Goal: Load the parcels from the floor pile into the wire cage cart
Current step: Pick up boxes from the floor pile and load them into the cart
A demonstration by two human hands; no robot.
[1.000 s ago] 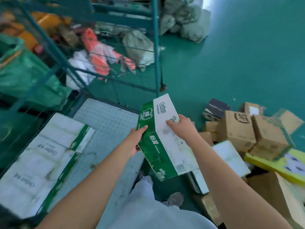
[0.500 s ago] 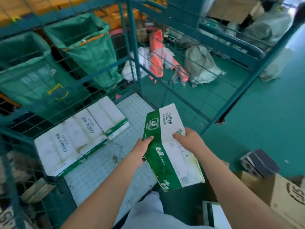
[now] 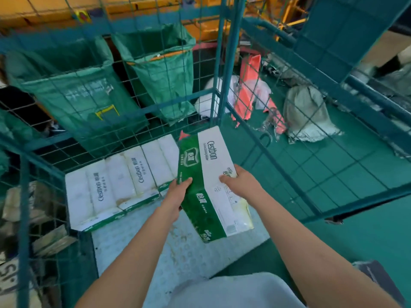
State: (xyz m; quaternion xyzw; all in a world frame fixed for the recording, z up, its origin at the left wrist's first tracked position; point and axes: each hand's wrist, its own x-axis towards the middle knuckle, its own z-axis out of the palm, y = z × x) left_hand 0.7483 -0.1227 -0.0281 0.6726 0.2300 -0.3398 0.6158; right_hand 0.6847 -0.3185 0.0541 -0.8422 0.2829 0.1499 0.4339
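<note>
Both hands clamp a green-white box (image 3: 211, 183) above the cart floor (image 3: 155, 252): left hand (image 3: 179, 192) on its green side, right hand (image 3: 239, 181) w/ fingers curled over the white top. It's tilted, right of the boxes (image 3: 120, 181) already laid at the far-left wall. Risk: the low near corner could catch the floor & twist the box out of grip, or it lands askew vs the row.

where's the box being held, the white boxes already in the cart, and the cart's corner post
held box (image 3: 214, 174): head view, on its white top face.
white boxes in the cart (image 3: 120, 178): head view, on the top of a middle box in the row.
cart corner post (image 3: 229, 63): head view, on the upright bar's middle.
</note>
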